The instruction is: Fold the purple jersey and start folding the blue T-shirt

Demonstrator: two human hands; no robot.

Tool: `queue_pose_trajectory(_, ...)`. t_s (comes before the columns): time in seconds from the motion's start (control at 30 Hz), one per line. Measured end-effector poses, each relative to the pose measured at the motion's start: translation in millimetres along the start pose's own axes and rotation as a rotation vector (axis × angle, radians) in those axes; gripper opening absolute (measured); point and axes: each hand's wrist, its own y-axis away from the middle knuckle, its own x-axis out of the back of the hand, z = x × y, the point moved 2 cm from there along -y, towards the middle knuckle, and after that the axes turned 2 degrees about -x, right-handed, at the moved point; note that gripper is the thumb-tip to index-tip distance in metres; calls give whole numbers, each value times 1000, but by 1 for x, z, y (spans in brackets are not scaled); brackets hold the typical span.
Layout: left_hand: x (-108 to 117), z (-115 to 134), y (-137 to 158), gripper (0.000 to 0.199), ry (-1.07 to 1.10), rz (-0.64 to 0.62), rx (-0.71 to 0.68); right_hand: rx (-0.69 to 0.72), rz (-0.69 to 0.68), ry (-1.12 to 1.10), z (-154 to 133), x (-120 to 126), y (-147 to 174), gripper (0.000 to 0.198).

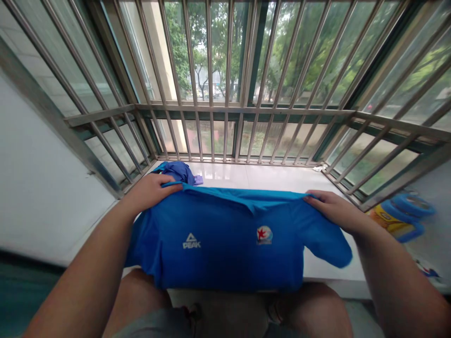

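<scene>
A blue short-sleeved shirt [225, 234] hangs stretched between my two hands, its chest side toward me. A white PEAK mark and a red-and-white round emblem show on its front. My left hand [153, 192] is closed on the shirt at one shoulder, thumb on top. At the other shoulder my right hand [329, 206] pinches the cloth. One sleeve spreads out below my right hand, while the other drops in folds below my left. The shirt's lower edge reaches down over the ledge's front edge, above my knees.
A bundle of dark blue cloth [178, 172] lies on the white window ledge [225, 172] behind my left hand. Metal bars [243, 111] enclose the ledge on three sides. To the right stands a yellow container with a blue lid [398, 213]. A white scrap [320, 168] sits in the far corner.
</scene>
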Motion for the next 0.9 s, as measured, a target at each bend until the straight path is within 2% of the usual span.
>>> queue_pose_trajectory(0.03, -14, 1, -17, 26, -87, -22, -37, -14, 92, 176, -4, -4, -20, 39)
queue_pose_trajectory(0.07, -29, 3, -32, 24, -187, 27, -52, -39, 180, 286, -7, -12, -37, 35)
queue_pose_trajectory(0.13, -66, 4, -48, 41, -342, 99, -38, -67, 326, 416, -14, -39, -61, 32)
queue_pose_trajectory(0.2, -111, 6, -43, 45, -368, 99, -55, -41, 390, 464, -17, -81, -68, 38)
queue_pose_trajectory(0.27, -162, 8, -21, 42, -347, 34, -112, 27, 368, 491, -14, -134, -63, 43)
queue_pose_trajectory(0.33, -213, 9, 13, 39, -329, -47, -152, 104, 261, 524, -5, -191, -51, 49)
queue_pose_trajectory(0.4, -256, 4, 51, 45, -327, -122, -143, 36, 121, 558, 12, -241, -37, 59)
queue_pose_trajectory(0.47, -284, -7, 83, 57, -334, -167, -119, -37, 72, 570, 29, -274, -25, 65)
queue_pose_trajectory(0.53, -296, -22, 104, 64, -334, -182, -104, -58, 74, 566, 41, -288, -17, 68)
queue_pose_trajectory(0.63, -293, -44, 114, 66, -333, -181, -90, -58, 69, 564, 49, -290, -15, 71)
queue_pose_trajectory(0.73, -284, -57, 110, 65, -336, -181, -95, -67, 58, 579, 47, -287, -19, 72)
queue_pose_trajectory(0.9, -281, -61, 89, 65, -360, -201, -68, -44, 52, 584, 39, -287, -37, 75)
